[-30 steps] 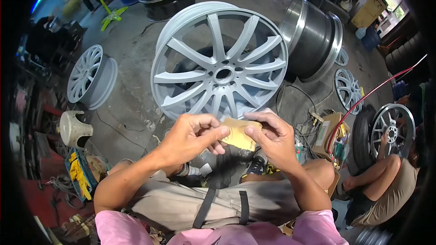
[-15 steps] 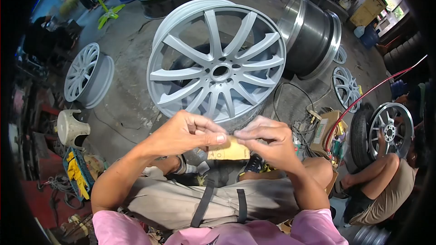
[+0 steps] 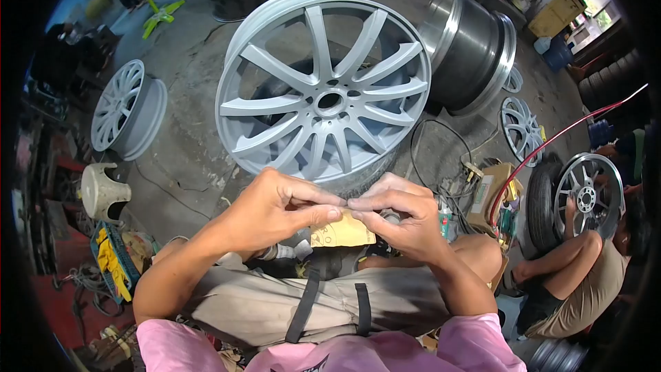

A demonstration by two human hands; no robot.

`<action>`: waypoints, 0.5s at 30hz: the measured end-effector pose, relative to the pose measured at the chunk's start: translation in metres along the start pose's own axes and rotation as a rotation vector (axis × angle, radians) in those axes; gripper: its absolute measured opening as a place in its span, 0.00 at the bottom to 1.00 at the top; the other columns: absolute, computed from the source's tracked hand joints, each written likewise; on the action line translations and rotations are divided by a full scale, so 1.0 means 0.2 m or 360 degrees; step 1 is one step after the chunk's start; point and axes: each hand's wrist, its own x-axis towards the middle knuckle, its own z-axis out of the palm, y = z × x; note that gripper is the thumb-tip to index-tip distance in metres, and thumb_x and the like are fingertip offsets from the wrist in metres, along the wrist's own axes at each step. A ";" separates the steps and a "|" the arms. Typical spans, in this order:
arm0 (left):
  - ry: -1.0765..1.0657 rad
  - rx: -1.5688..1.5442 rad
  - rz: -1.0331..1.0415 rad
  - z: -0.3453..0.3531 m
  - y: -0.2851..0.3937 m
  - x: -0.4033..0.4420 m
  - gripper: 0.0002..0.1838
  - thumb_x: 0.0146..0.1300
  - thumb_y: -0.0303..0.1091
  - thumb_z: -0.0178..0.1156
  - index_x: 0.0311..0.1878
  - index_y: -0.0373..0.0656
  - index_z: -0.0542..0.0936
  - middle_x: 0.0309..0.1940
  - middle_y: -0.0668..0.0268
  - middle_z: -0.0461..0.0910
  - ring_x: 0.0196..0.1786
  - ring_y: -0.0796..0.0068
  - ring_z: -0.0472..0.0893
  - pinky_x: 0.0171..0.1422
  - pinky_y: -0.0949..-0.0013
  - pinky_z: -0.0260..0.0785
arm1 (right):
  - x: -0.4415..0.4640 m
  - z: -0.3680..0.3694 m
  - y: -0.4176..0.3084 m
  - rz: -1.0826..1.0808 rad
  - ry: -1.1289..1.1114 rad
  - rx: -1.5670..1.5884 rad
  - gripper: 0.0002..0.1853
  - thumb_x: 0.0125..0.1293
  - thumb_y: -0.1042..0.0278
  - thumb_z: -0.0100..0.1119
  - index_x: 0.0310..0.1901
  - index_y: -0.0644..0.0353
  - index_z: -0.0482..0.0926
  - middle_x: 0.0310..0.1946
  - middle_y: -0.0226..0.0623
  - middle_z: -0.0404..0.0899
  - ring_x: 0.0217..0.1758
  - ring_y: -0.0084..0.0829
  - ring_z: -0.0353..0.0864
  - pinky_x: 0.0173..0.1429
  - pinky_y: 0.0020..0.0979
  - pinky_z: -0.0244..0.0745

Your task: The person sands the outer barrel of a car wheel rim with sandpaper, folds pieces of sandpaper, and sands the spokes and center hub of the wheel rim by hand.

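Observation:
A small yellow-tan piece of sandpaper [image 3: 341, 231] with printed marks hangs from my fingers, its top edge pinched. My left hand [image 3: 292, 201] grips it between thumb and fingers on the left. On the other side my right hand [image 3: 399, 208] pinches the same edge, and the fingertips of both hands nearly meet. Just beyond the hands a large grey multi-spoke wheel rim [image 3: 320, 31] lies tilted toward me, with part of a dark tyre seen beneath it.
A wide polished rim [image 3: 468, 48] stands behind on the right. Left are a grey rim [image 3: 124, 111], a cream stool [image 3: 103, 189] and a teal basket [image 3: 113, 262]. A red hose [image 3: 558, 136] crosses the right, near a crouching person [image 3: 585, 282] beside a tyre [image 3: 542, 207].
The sandpaper has turned so its printed face hangs downward from the pinched edge. My fingertips have come closer together. The large rim appears slightly farther up and left in view.

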 end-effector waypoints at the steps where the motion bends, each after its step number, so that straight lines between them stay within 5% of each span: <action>1: 0.0025 0.0295 0.0200 0.00 0.01 0.00 0.13 0.71 0.35 0.72 0.52 0.38 0.91 0.38 0.61 0.93 0.38 0.83 0.85 0.42 0.73 0.78 | 0.00 0.00 0.00 0.0004 0.0002 -0.0002 0.13 0.61 0.86 0.70 0.46 0.62 0.92 0.39 0.39 0.88 0.39 0.28 0.87 0.43 0.29 0.82; 11: 0.0074 0.0372 0.0160 0.00 0.02 0.00 0.13 0.73 0.34 0.70 0.51 0.34 0.90 0.32 0.65 0.90 0.34 0.86 0.82 0.39 0.73 0.75 | 0.00 0.00 0.03 -0.0149 0.0045 -0.0078 0.11 0.58 0.82 0.72 0.43 0.61 0.92 0.38 0.36 0.89 0.38 0.28 0.87 0.44 0.28 0.81; 15: -0.0225 -0.0140 -0.0252 -0.05 0.02 0.00 0.12 0.73 0.33 0.71 0.51 0.32 0.90 0.40 0.65 0.91 0.41 0.83 0.85 0.48 0.76 0.77 | 0.00 0.00 -0.02 -0.0199 0.0001 -0.0097 0.13 0.56 0.83 0.72 0.43 0.58 0.92 0.39 0.35 0.90 0.41 0.30 0.89 0.47 0.30 0.84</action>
